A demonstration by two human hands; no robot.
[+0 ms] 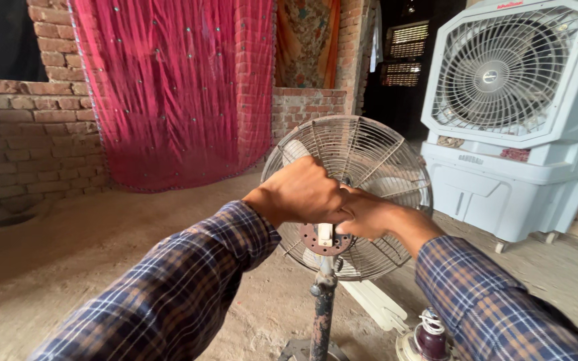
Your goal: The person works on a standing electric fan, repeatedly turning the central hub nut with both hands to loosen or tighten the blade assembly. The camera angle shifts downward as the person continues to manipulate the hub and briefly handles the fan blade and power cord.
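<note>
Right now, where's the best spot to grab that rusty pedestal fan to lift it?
Probably the upright pole below the round rusty hub plate, taken from the near side. It is bare and narrow enough for fingers to wrap, whereas the wire cage looks thin and bendable.

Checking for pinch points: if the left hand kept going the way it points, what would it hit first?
The left hand points right, toward the right hand; they already seem to touch at the back of the fan. So the right hand comes first, though depth is unclear.
</note>
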